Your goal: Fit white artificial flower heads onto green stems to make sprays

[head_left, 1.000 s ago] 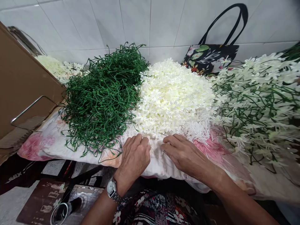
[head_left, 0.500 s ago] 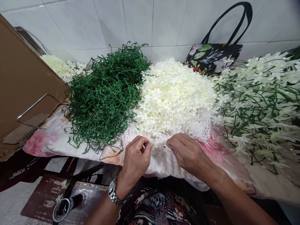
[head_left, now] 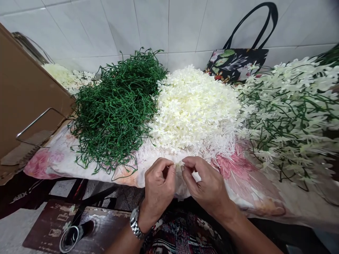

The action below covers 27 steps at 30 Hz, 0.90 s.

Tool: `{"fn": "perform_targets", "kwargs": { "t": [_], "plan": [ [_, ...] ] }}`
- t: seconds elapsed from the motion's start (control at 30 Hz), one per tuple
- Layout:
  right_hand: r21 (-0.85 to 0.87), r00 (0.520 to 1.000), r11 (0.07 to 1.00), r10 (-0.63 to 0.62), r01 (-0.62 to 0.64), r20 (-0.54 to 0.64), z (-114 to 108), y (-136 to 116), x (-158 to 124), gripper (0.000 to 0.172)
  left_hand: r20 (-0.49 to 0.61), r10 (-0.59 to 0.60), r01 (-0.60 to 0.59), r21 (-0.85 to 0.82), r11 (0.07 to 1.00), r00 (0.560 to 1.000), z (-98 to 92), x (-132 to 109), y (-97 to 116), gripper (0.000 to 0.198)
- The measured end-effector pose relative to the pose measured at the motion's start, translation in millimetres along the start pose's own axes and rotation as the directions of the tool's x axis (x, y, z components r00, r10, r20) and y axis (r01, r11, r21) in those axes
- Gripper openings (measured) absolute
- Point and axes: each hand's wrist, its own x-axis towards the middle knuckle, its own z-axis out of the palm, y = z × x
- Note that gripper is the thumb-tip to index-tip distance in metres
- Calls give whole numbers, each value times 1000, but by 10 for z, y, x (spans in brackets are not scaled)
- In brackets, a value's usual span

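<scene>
Between my fingertips, just above the front of the cloth, is a small white artificial flower (head_left: 179, 164). My left hand (head_left: 160, 180) pinches it from the left with thumb and forefinger. My right hand (head_left: 205, 178) pinches at its other side, thumb and forefinger nearly meeting. Right behind my hands lies a heap of loose cream-white artificial flowers (head_left: 196, 106). Thin white stamens (head_left: 221, 143) are spread at that heap's front right edge. A tangled pile of green plastic stems (head_left: 119, 109) sits to the left. Stems with flowers fitted on them (head_left: 293, 116) lie at the right.
A floral cloth (head_left: 97, 169) covers the work surface. A cardboard box (head_left: 29, 91) with a bent metal wire (head_left: 33, 123) stands at the left. Against the tiled wall leans a floral handbag (head_left: 237, 65). Lower left, a plastic cup (head_left: 71, 238) rests on a brown stool (head_left: 106, 225).
My right hand has come left to meet my left hand, and its fingers now touch the small flower. The view has shifted slightly to the right.
</scene>
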Motion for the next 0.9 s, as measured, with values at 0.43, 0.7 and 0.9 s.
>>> {"fn": "perform_targets", "kwargs": {
  "t": [0.43, 0.7, 0.9],
  "plan": [
    [88, 995, 992, 84, -88, 47, -43, -33, 17, 23, -10, 216, -217, -45, 975, 976, 22, -104, -74, 14],
    [144, 988, 981, 119, -132, 95, -65, -22, -45, 26, 55, 122, -97, -329, 939, 991, -36, -155, -128, 11],
    [157, 991, 984, 63, -82, 120, -84, -13, -51, 27, 183, -212, 279, -565, 776, 960, -16, -136, -147, 10]
  ]
}}
